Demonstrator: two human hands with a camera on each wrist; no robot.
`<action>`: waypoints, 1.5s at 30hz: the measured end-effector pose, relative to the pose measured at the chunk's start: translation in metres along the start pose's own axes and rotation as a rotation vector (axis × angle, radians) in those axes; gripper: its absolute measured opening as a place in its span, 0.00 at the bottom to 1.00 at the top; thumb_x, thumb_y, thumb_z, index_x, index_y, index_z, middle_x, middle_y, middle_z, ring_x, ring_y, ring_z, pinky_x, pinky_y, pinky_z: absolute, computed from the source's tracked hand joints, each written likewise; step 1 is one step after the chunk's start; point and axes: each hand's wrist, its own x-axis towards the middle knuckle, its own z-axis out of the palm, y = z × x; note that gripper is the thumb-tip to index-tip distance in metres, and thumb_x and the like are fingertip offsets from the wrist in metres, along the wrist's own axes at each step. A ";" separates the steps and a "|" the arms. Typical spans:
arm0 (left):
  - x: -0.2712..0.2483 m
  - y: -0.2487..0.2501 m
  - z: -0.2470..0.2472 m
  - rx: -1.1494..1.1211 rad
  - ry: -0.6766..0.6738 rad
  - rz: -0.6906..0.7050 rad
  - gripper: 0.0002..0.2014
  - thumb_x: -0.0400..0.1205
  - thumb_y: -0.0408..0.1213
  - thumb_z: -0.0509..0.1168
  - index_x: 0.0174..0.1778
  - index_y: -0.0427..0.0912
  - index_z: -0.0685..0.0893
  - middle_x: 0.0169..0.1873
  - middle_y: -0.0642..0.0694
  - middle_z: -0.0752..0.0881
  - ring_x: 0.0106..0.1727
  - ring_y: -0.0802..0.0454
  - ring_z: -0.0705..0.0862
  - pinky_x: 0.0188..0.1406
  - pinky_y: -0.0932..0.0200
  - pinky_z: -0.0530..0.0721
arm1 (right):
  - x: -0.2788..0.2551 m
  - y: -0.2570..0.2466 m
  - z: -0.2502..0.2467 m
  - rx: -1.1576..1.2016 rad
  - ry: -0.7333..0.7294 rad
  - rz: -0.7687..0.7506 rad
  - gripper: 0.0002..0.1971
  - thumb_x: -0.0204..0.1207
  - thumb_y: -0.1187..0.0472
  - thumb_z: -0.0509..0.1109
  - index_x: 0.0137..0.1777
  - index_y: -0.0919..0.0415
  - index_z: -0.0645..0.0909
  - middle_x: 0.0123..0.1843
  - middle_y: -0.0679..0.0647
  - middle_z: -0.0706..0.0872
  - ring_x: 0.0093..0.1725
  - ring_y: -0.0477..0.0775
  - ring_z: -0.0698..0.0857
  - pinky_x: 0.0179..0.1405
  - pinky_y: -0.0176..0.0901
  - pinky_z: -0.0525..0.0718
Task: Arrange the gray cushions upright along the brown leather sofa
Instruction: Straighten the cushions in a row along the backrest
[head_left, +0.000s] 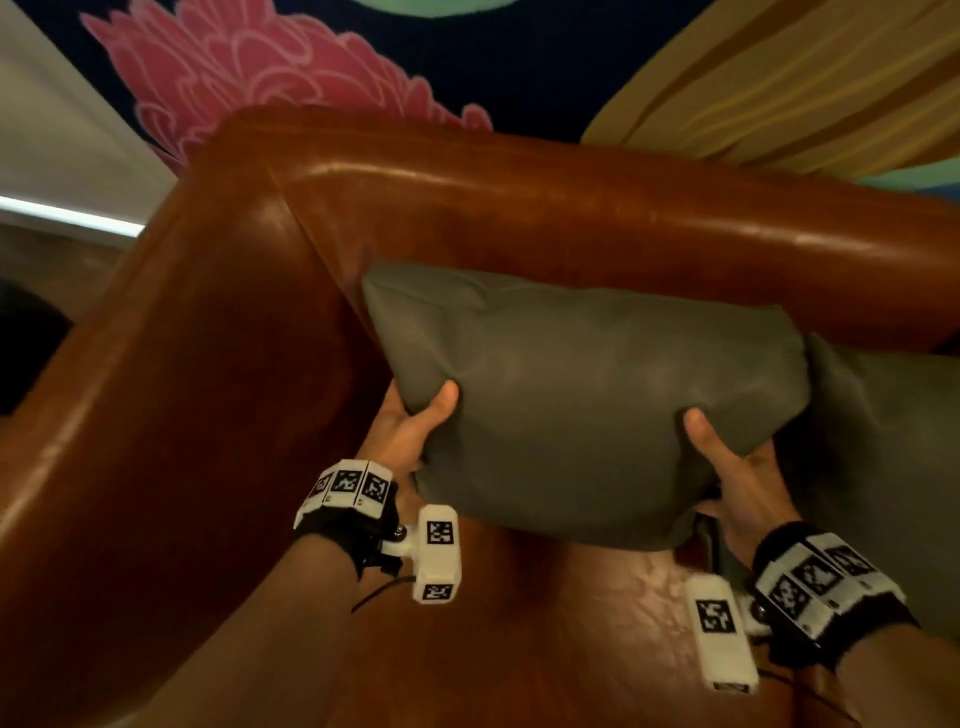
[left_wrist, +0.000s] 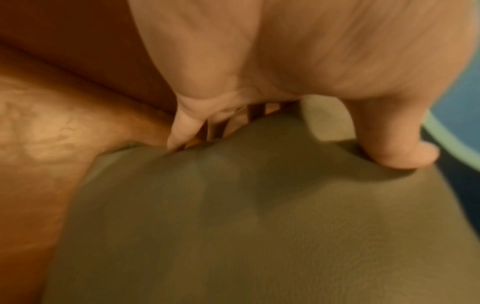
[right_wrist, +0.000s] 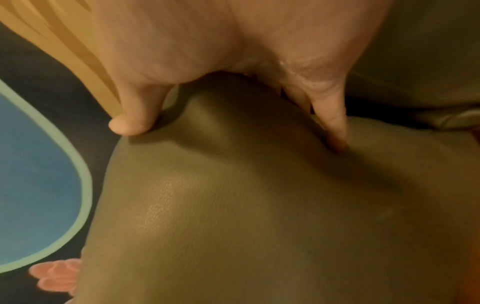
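1. Nearest me, the left hand (head_left: 410, 431) and right hand (head_left: 737, 473) each gripped a lower corner of the cushion (head_left: 587, 405), thumbs pressed into its front and fingers curled behind it. The wrist views showed the thumbs denting the soft cover.

2. The cushion was held slightly above the seat (head_left: 545, 623), close to the sofa's left corner, its top edge near or against the backrest (head_left: 571, 218); I could not tell whether they touched. It stood roughly upright, leaning a little.

3. Just to its right, a second cushion (head_left: 883, 457) sat against the backrest, touching or nearly touching the held one.

4. Beyond stood the armrest (head_left: 171, 364), and behind the sofa a mural (head_left: 234, 67) with a pink flower.

5. My guess at the risks: the leather looked slick, so a cushion set down leaning could slide forward and slump flat. Gripped only at its bottom corners, the soft filling could fold over at the top. Pushing it right could topple its neighbour.
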 end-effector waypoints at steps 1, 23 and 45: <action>-0.001 0.002 -0.009 0.006 0.008 0.011 0.45 0.58 0.65 0.80 0.73 0.66 0.74 0.68 0.56 0.86 0.70 0.46 0.84 0.71 0.33 0.77 | 0.000 0.002 0.008 0.017 -0.004 -0.015 0.67 0.30 0.27 0.84 0.78 0.31 0.64 0.76 0.41 0.78 0.73 0.53 0.77 0.70 0.74 0.74; 0.019 0.017 -0.067 0.000 0.270 0.086 0.52 0.56 0.70 0.77 0.77 0.60 0.68 0.74 0.51 0.79 0.72 0.45 0.80 0.74 0.34 0.76 | 0.026 0.027 0.058 -0.088 -0.092 0.123 0.57 0.47 0.36 0.81 0.79 0.36 0.58 0.75 0.49 0.75 0.74 0.59 0.77 0.69 0.73 0.78; -0.092 -0.110 0.315 0.521 0.026 -0.002 0.15 0.81 0.38 0.68 0.64 0.46 0.80 0.54 0.47 0.83 0.56 0.47 0.84 0.54 0.57 0.81 | 0.034 0.038 -0.387 -0.463 0.215 0.108 0.21 0.66 0.41 0.79 0.29 0.60 0.89 0.29 0.52 0.90 0.37 0.55 0.86 0.42 0.44 0.80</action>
